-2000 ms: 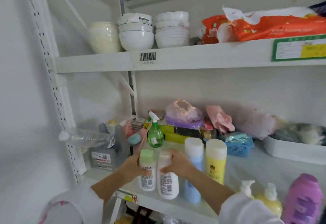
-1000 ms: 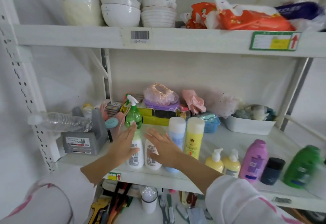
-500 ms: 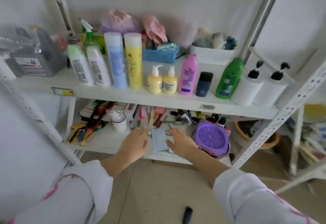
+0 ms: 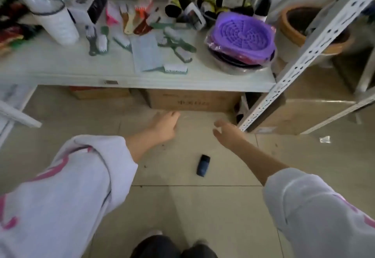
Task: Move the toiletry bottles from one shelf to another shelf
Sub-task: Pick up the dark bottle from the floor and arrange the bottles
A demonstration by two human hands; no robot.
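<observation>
Both hands have dropped from the bottle shelf toward the floor (image 4: 182, 207). Low shelf (image 4: 60, 69) holds brushes. Left hand (image 4: 165, 124) and right hand (image 4: 228, 133) hang empty, fingers loosely spread. One small dark bottle (image 4: 203, 165) lies on the floor between them.

- I see soft, even indoor light, a little dim, with no hard glare anywhere.
- The shelf (image 4: 60, 69) at 12 o'clock is brightest; under it a dark shadow lies over the cardboard box (image 4: 192, 100).
- Motion blur smears the whole view, strongest at 10 o'clock on the white cup (image 4: 58, 24).
- The left hand (image 4: 164, 125) and right hand (image 4: 229, 134) have soft outlines.
- Wide-angle distortion slants the perforated post (image 4: 304, 54) at 2 o'clock and swells the sleeves at 7 and 5 o'clock.
</observation>
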